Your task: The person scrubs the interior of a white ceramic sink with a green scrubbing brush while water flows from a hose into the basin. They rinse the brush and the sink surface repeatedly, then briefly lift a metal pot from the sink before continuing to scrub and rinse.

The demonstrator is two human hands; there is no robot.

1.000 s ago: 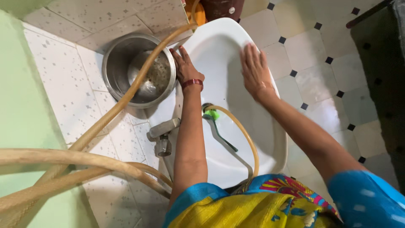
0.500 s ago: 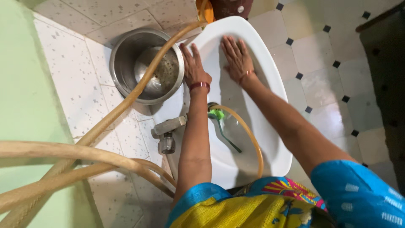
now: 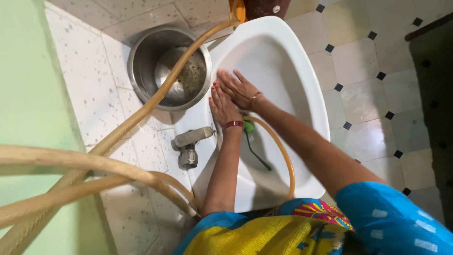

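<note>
Both hands are rubbing the white ceramic washbasin [image 3: 302, 71] at centre frame: left hand [image 3: 222, 107] and right hand [image 3: 238, 88] lying flat, fingers spread, pinching nothing. Rinsing probably needs the tan rubber hose [image 3: 141, 113].

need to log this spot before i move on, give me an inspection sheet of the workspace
surface: white basin, bare inside, sits above speckled floor tiles
job's things: left hand and right hand lie flat on the basin's inner wall, side by side
clutter: steel pot beside the basin; green-tipped tool in the bowl
grippers: both hands open, holding nothing
cables: tan hose crosses the pot; a thinner one loops in the basin
surroundings: metal tap, green wall
</note>
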